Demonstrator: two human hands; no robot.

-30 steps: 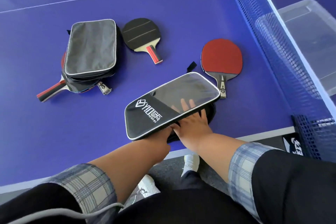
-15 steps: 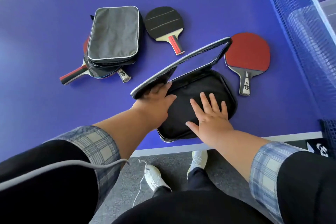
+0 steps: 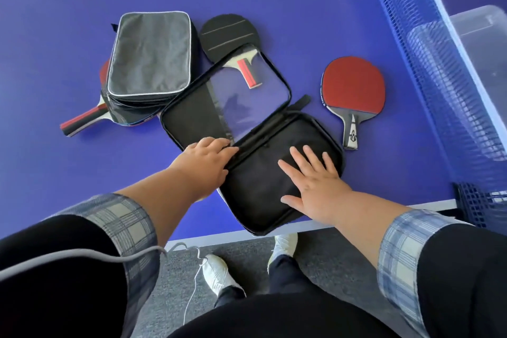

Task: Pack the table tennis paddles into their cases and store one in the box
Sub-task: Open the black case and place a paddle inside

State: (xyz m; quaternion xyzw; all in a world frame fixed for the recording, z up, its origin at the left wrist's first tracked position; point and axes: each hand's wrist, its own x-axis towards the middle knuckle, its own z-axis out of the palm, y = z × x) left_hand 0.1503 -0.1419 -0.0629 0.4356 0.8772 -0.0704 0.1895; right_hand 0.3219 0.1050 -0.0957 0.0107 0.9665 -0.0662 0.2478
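Observation:
A black paddle case (image 3: 263, 189) lies spread wide at the near edge of the blue table (image 3: 82, 162). Its lid (image 3: 192, 115), with a clear window, is folded back flat and covers the handle of a black paddle (image 3: 227, 33). My left hand (image 3: 205, 159) holds the lid's near edge with curled fingers. My right hand (image 3: 315, 181) presses flat on the case's bottom half. A red paddle (image 3: 352, 90) lies just right of the case. A grey zipped case (image 3: 149, 55) sits to the left on top of another paddle (image 3: 82, 123).
The blue net (image 3: 439, 77) runs along the right side, with its clamp (image 3: 480, 206) at the table edge. Behind the net stands a clear plastic box (image 3: 482, 35). My white shoes (image 3: 219, 274) and grey carpet show below the table edge.
The case lid went from nearly closed, to half raised, to folded fully back over the black paddle's handle. My left hand followed it down; my right hand stayed flat on the bottom half.

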